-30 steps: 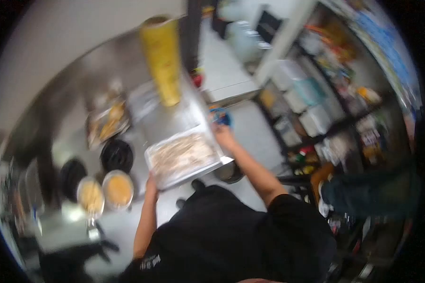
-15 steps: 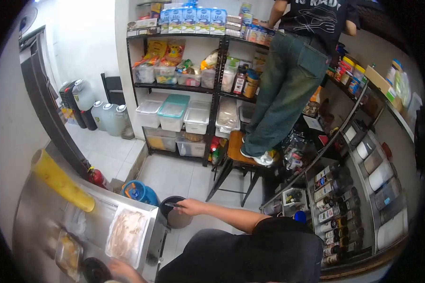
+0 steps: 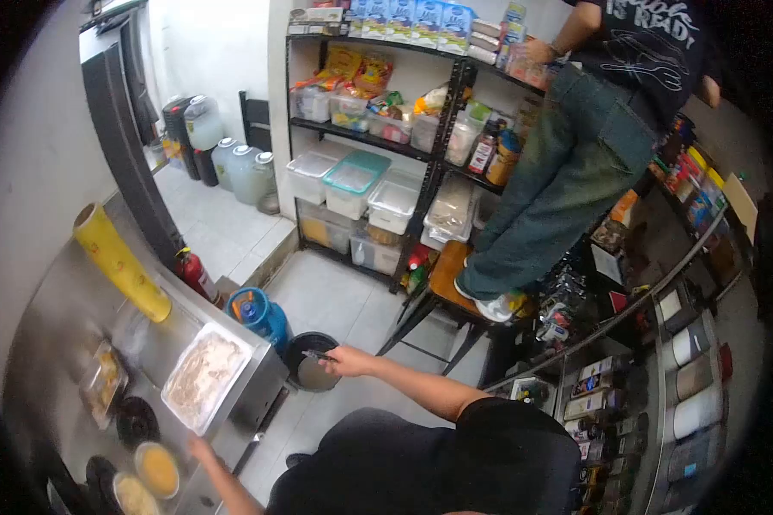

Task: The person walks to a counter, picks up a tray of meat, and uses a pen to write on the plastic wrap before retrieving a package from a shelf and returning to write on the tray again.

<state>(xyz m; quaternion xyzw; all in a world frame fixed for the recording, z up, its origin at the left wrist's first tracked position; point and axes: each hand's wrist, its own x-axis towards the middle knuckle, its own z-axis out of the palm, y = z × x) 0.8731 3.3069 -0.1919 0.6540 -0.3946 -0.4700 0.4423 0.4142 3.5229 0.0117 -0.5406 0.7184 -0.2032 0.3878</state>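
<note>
My right hand is stretched forward over the floor, fingers closed around a dark, slim object whose kind I cannot make out. Beneath it stands a black bucket. My left hand is low beside the steel counter, just below a white tray of pale, powdery-looking food; its fingers are too small and blurred to read. Close to that hand are a round container of yellow food, another of pale food, and a black round item.
A yellow roll and a clear food box lie on the counter. A blue gas cylinder and a fire extinguisher stand beside it. Another person stands on a wooden stool at stocked shelves.
The view has shifted, bringing the round food containers into sight. My left hand has drawn away from the black round item. My right hand still holds the dark object; the other person's hand reaches among shelf items.
</note>
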